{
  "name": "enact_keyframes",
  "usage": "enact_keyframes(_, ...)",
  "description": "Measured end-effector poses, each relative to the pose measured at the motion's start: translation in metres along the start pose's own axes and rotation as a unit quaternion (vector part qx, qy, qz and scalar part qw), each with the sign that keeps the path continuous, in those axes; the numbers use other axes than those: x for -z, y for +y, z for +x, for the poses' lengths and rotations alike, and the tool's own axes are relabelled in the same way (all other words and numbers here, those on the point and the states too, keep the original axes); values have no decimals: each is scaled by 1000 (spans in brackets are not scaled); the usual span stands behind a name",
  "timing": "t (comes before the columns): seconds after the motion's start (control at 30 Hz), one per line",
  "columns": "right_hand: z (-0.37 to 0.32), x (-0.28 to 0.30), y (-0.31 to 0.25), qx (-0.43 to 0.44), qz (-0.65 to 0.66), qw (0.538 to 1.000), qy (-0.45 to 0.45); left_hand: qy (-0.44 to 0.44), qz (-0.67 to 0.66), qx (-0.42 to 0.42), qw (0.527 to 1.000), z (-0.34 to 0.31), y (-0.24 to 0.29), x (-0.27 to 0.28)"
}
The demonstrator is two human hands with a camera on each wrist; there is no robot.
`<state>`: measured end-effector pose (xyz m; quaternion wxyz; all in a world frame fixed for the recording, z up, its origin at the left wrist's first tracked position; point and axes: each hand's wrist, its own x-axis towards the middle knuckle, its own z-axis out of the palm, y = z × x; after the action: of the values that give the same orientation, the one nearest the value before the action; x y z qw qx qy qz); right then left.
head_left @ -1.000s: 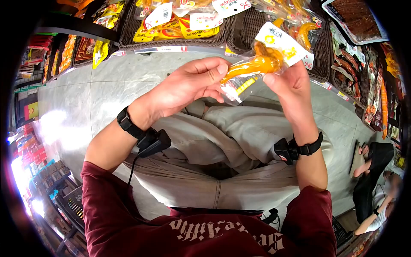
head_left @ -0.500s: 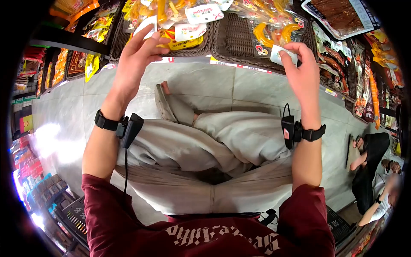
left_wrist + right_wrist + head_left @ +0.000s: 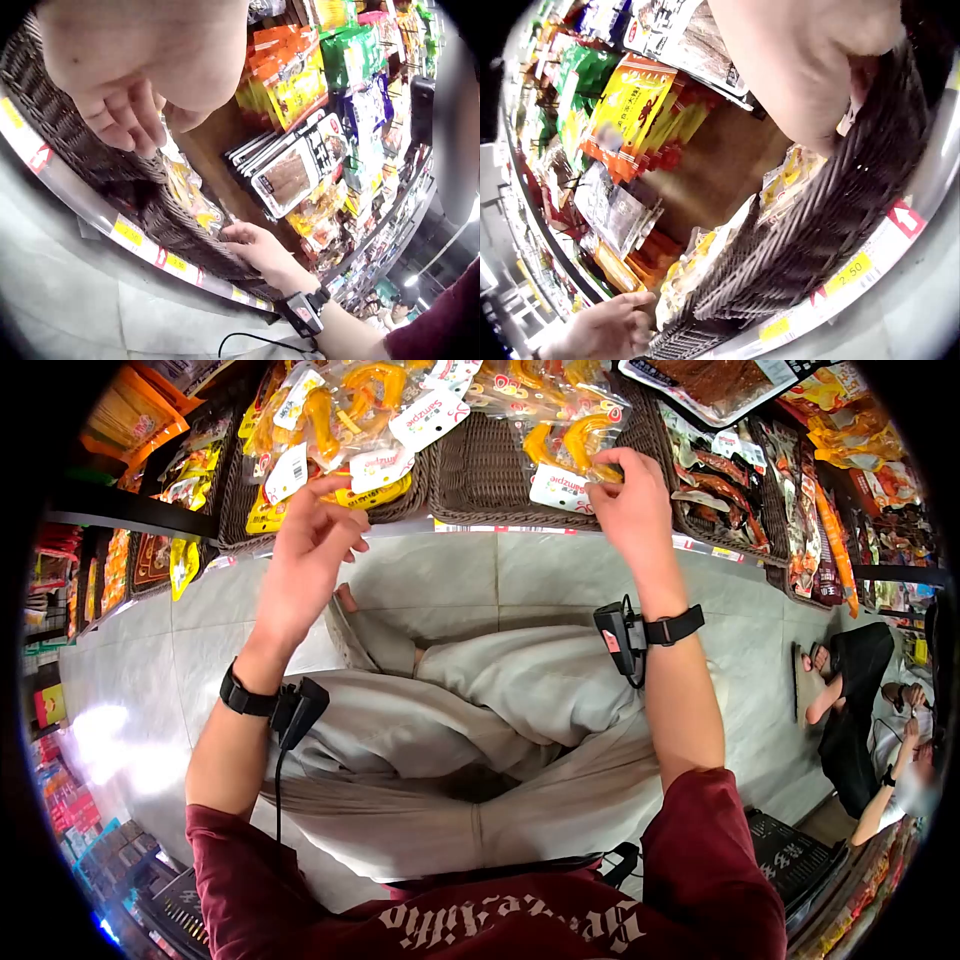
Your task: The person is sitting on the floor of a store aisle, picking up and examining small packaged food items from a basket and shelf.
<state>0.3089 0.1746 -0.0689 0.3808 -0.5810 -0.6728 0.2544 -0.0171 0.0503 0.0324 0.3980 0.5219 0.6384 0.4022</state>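
In the head view my right hand (image 3: 635, 505) is at the right edge of a clear snack pack (image 3: 582, 440). Its thumb and forefinger pinch the pack's corner. Orange-yellow pieces that look like poultry legs show through the film, and a white label (image 3: 560, 488) faces up. The pack lies in a brown wicker basket (image 3: 470, 475). My left hand (image 3: 312, 545) hovers at the front of the basket to the left, fingers loosely bent near a yellow packet (image 3: 380, 493) and a white tag (image 3: 287, 472). In the left wrist view the right hand (image 3: 259, 251) reaches over the basket rim.
Dark meat in a black-edged pack (image 3: 715, 385) lies behind. Reddish sausage packs (image 3: 720, 480) fill the basket to the right. A price rail (image 3: 847, 274) runs along the shelf front. Another person (image 3: 905, 730) is at the far right, and grey floor tiles (image 3: 450, 575) lie below.
The pack was held up between both hands; now it lies in the basket. Both hands parted toward the shelf. Since half a second ago the right hand has moved from the label to the pack's right edge.
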Motion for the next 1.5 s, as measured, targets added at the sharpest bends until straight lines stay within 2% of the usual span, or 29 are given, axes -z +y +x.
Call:
enact_keyframes(0.03,0,-2,-1,5,-1,1000,4,-19,8,7,1000,-2,3,-3)
enact_keyframes(0.1,-3,-6,-7,-18,-173,985,22,-18,4,9,1000,-9,3,-11)
enact_keyframes(0.13,-3,-6,-8,-12,-206,978,22,-39,-9,27,999,-12,3,-14)
enact_keyframes(0.17,-1,-5,-7,-3,-206,978,29,-58,-21,44,997,-14,2,-16)
enact_keyframes(0.23,4,-3,-4,-68,-150,984,-68,-69,-32,30,997,-15,-4,-17)
enact_keyframes(0.3,3,-4,-1,-49,-146,986,-57,-155,-90,43,983,-13,-16,-17)
enact_keyframes(0.43,5,-6,1,-53,-127,987,-79,-174,-133,75,973,-11,-44,-22)
enact_keyframes(0.5,4,-8,-6,-61,-125,988,-67,-168,-136,82,973,-13,-42,-26)
enact_keyframes(0.57,8,-12,3,-32,-107,992,-65,-201,-117,94,968,-17,-28,-29)
enact_keyframes(0.67,8,-16,12,-5,-58,998,-33,-204,-107,95,968,-19,-27,-30)
enact_keyframes(0.83,6,-14,4,-24,-37,998,-33,-212,-104,105,966,-23,-28,-34)
enact_keyframes(0.9,6,-16,11,26,99,994,23,-217,-108,100,965,-23,-29,-37)
enact_keyframes(0.93,6,-17,17,39,185,982,20,-217,-108,104,965,-23,-30,-38)
enact_keyframes(0.97,1,-10,3,5,229,973,15,-226,-106,99,963,-23,-30,-38)
enact_keyframes(1.03,-18,0,-26,40,311,949,30,-223,-107,107,963,-26,-25,-40)
enact_keyframes(1.07,-30,4,-40,37,317,947,18,-224,-153,119,955,-26,-15,-40)
enact_keyframes(1.13,-56,12,-61,113,278,954,-21,-253,-239,145,926,-23,-9,-36)
enact_keyframes(1.17,-62,11,-69,110,283,952,-32,-244,-241,153,927,-26,-6,-38)
enact_keyframes(1.23,-74,5,-81,262,175,945,-84,-210,-314,121,918,-31,1,-45)
enact_keyframes(1.27,-78,-1,-81,273,180,937,-123,-218,-249,56,942,-30,-10,-44)
enact_keyframes(1.43,-82,-19,-86,217,223,940,-139,-176,-201,55,962,-32,-10,-45)
enact_keyframes(1.5,-81,-20,-88,100,353,915,-170,-194,-222,40,955,-29,-12,-46)
